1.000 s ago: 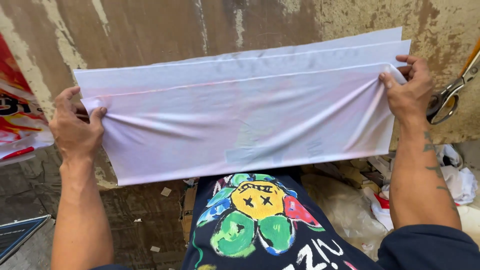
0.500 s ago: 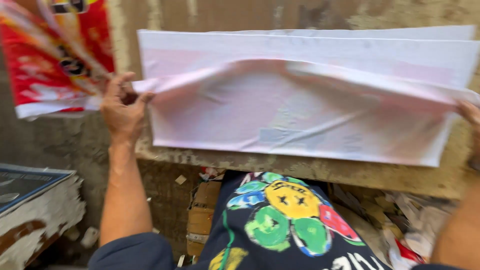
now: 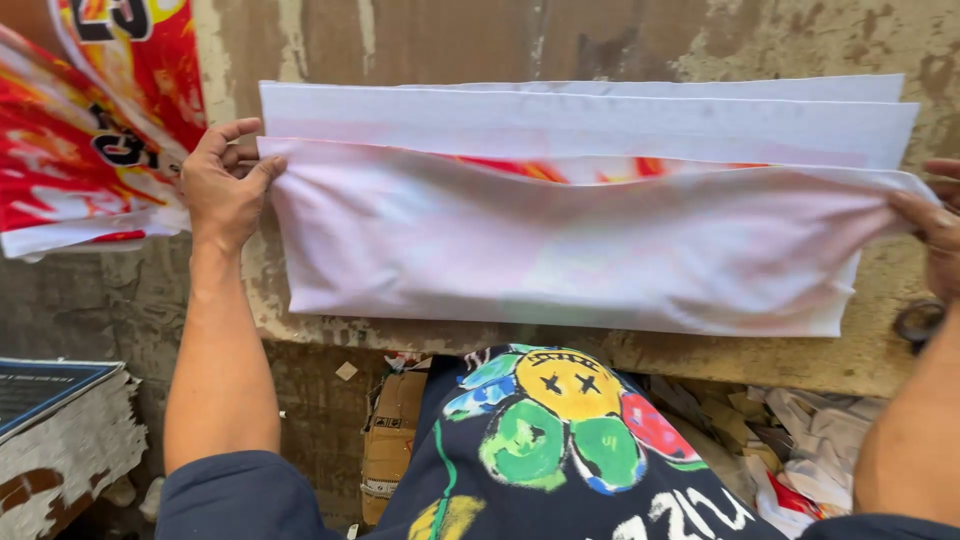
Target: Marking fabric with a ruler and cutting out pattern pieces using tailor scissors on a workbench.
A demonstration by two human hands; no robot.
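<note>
A folded white fabric banner (image 3: 570, 240) lies in stacked pleats on a worn tabletop (image 3: 740, 360), its printed red and orange side showing in a gap between folds. My left hand (image 3: 222, 180) pinches the top fold at its left corner. My right hand (image 3: 935, 225) grips the same fold at the right end, partly cut off by the frame edge. The fold is stretched between both hands and sags slightly in the middle.
A red, orange and white printed banner (image 3: 95, 120) hangs at the upper left. Below the table's front edge lie a cardboard box (image 3: 390, 440) and paper scraps (image 3: 800, 440). A battered board (image 3: 60, 430) sits lower left. A dark ring (image 3: 915, 322) rests at right.
The view has swung left, so the red printed banner now shows at left. The top fold has been lifted and pulled toward me, opening a gap that shows the printed side.
</note>
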